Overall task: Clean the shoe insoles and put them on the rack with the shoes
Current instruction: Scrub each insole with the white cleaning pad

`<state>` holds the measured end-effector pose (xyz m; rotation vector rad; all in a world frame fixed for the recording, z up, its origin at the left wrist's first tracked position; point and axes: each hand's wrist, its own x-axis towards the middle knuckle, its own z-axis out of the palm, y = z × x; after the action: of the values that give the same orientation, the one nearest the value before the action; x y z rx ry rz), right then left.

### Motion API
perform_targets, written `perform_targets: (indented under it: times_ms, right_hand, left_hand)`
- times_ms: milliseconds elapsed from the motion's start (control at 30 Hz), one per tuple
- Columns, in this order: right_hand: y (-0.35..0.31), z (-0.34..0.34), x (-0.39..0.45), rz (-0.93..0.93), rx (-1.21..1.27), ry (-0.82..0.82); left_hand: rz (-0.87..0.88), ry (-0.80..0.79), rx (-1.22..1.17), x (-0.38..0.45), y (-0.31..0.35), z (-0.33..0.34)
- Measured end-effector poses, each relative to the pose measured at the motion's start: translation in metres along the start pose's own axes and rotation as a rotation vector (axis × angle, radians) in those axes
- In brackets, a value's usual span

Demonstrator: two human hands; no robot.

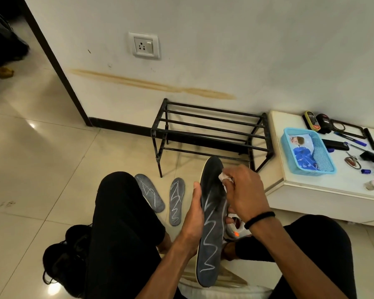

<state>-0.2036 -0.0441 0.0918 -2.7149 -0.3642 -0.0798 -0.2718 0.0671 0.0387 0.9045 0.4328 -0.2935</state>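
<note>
Rack (209, 130) against wall. Two insoles (177, 203) on floor before it. Cabinet (311, 190) right, basket (309, 152) on it.

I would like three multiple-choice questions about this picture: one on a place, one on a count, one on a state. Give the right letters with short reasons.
1. Where does the blue basket stand?
A. on the rack
B. on the white table
C. on the floor

2. How many insoles lie on the floor?
A. one
B. two
C. four

3. What is the rack's state?
A. bare of shoes
B. full of shoes
C. tipped over

Answers:
1 B, it sits on the table right of the rack.
2 B, two insoles lie by the knee.
3 A, only bars show.
</note>
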Motion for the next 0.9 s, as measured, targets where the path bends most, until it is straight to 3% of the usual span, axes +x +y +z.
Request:
perform_targets:
  times_ms: [200,467,667,900]
  right_hand:
    - [-0.002,0.006,-0.032,0.024,0.075,-0.119]
    - [-0.002,0.004,-0.005,0.104,0.122,0.067]
    - [-0.002,0.019,-0.020,0.132,0.005,-0.086]
    - [-0.005,0.002,0.004,0.087,0.128,0.093]
  left_hand:
    - [-0.010,0.035,0.129,-0.003,-0.003,-0.007]
    - [-0.021,0.038,0.109,0.003,-0.001,-0.003]
    - [-0.032,0.075,0.098,-0.002,-0.003,-0.007]
    - [-0.043,0.025,0.031,-0.003,0.006,-0.003]
